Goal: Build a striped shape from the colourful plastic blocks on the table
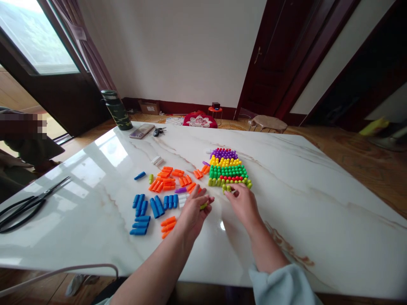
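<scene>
My left hand (193, 212) is over the table with its fingers curled round a small yellow-green bullet-shaped plastic piece (204, 206). My right hand (244, 204) pinches yellow-green bullet-shaped pieces (226, 188) at the near edge of a block of standing pieces (227, 169). That block runs in colour bands: red and purple at the back, then yellow, green, red and yellow-green at the front. Left of it lie groups of orange pieces (164, 184) and blue pieces (157, 207), with white pieces (183, 200) and a purple piece (180, 190) beside my left hand.
Large black-handled scissors (41, 199) lie at the left of the white marble-patterned table (318, 220). A camouflage flask (117, 110), a phone (141, 131) and keys (157, 131) are at the far left edge. At far left, a person's leg (34, 150) shows.
</scene>
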The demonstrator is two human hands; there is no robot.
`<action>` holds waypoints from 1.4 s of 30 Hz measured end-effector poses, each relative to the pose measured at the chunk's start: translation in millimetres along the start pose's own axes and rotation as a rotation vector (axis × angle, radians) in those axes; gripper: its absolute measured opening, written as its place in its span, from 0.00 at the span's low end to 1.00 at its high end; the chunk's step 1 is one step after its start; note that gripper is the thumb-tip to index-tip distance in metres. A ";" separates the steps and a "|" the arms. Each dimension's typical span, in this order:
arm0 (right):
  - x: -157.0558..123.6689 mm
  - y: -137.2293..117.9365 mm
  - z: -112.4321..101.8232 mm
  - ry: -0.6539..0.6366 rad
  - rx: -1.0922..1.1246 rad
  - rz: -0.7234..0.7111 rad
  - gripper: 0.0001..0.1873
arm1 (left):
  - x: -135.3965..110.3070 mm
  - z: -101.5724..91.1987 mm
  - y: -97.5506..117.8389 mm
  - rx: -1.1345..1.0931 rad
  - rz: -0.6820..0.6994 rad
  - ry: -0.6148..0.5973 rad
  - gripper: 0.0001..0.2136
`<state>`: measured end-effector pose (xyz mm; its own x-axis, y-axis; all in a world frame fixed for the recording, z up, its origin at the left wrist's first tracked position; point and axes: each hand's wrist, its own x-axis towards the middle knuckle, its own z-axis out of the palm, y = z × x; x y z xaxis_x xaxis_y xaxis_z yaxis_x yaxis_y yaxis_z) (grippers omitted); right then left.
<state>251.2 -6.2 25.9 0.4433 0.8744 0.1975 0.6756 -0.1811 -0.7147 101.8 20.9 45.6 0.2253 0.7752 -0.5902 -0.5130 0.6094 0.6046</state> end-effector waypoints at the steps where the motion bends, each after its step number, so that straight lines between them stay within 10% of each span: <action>1: -0.6 1.1 2.7 -0.040 0.006 0.005 0.10 | 1.9 -1.2 1.9 -0.008 0.036 0.020 0.27; 9: -5.0 -11.3 35.1 -0.044 0.046 -0.089 0.15 | 8.5 -13.7 3.4 0.058 0.065 -0.011 0.19; 16: -14.7 -10.2 19.6 -0.005 -0.159 -0.068 0.02 | 2.5 -11.7 -1.3 0.136 0.111 0.003 0.21; 42: -13.6 -18.5 24.5 -0.130 -0.240 -0.098 0.11 | 20.6 2.7 -2.1 0.200 0.065 -0.148 0.25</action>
<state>218.2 -3.8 20.0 0.3002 0.9406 0.1585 0.8384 -0.1809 -0.5142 109.7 36.0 33.6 0.3234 0.8205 -0.4713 -0.3597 0.5673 0.7408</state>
